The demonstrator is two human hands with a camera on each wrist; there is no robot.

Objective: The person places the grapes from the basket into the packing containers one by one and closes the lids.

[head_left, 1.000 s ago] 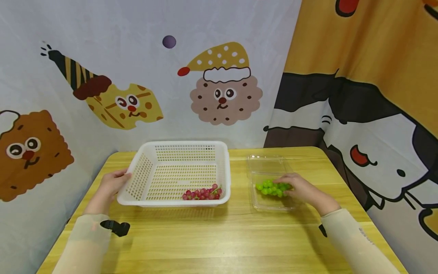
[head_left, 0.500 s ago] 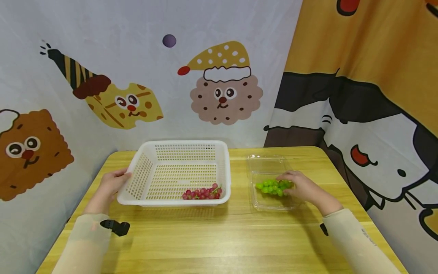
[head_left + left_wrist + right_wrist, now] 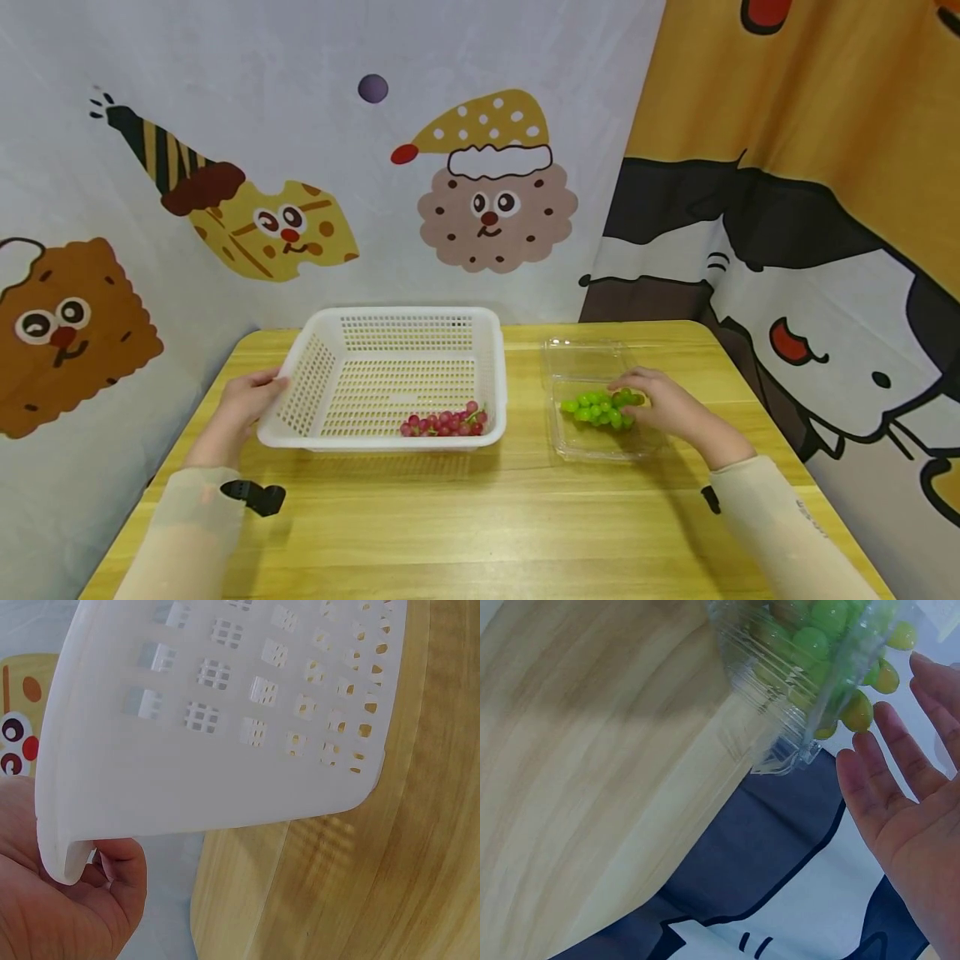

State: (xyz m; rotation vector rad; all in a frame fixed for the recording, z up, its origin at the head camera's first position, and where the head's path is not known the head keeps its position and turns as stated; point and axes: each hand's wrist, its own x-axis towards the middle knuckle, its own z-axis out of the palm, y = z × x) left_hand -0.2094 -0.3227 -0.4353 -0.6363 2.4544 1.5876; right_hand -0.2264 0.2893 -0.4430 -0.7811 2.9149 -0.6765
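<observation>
On the left, my left hand [image 3: 247, 403] grips the rim of a white plastic basket [image 3: 408, 379]; the left wrist view shows fingers curled under the basket's lip [image 3: 67, 859]. A bunch of red grapes [image 3: 446, 422] lies in the basket's near right corner. To the right, a bunch of green grapes [image 3: 596, 408] lies in a clear plastic box [image 3: 573, 450] whose lid stands folded back. My right hand [image 3: 663, 410] is over the box's right side, fingertips right at the grapes. In the right wrist view its fingers [image 3: 900, 742] are fairly straight beside the bunch.
Basket and box stand side by side on a wooden table [image 3: 480, 525], with a gap between them. A white printed curtain [image 3: 300, 83] hangs behind the table, and an orange and white one [image 3: 750, 100] borders it on the right.
My right hand has drawn slightly right, and more of the green grapes show. The left hand and the basket have stayed in place.
</observation>
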